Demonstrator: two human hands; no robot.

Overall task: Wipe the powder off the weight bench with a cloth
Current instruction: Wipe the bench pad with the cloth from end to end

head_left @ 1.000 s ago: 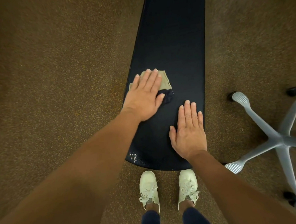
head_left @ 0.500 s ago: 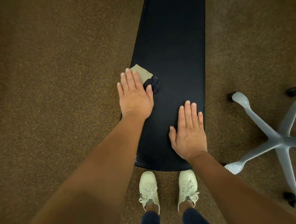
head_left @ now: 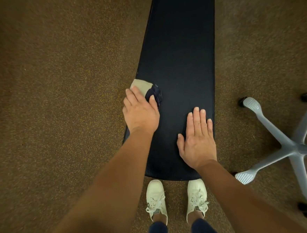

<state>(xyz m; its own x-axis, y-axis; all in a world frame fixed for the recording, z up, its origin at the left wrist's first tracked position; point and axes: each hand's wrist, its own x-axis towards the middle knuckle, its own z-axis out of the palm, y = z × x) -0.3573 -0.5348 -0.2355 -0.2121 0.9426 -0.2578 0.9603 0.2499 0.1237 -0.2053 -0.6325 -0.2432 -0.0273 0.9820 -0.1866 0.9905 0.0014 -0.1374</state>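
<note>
Floor (head_left: pixel 57 105): brown, with yellow flecks.
Surface (head_left: pixel 180 50): dark padded weight bench top, long, running away from the viewer, with a rounded near end.
Cloth (head_left: pixel 141 84): beige with a dark bunched part, at the surface's left edge, pressed down by the left hand (head_left: pixel 140 113) with its fingers extended flat.
Right hand (head_left: pixel 198 142): palm down near the right edge, fingers straight, holding nothing.
Shoes (head_left: pixel 156 198): white, laced, at the near end.
Chair base (head_left: pixel 293 148): grey, five-armed, on the floor to the right.

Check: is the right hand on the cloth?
No, the right hand lies flat on the bare bench, while the cloth sits under the left hand.
</note>
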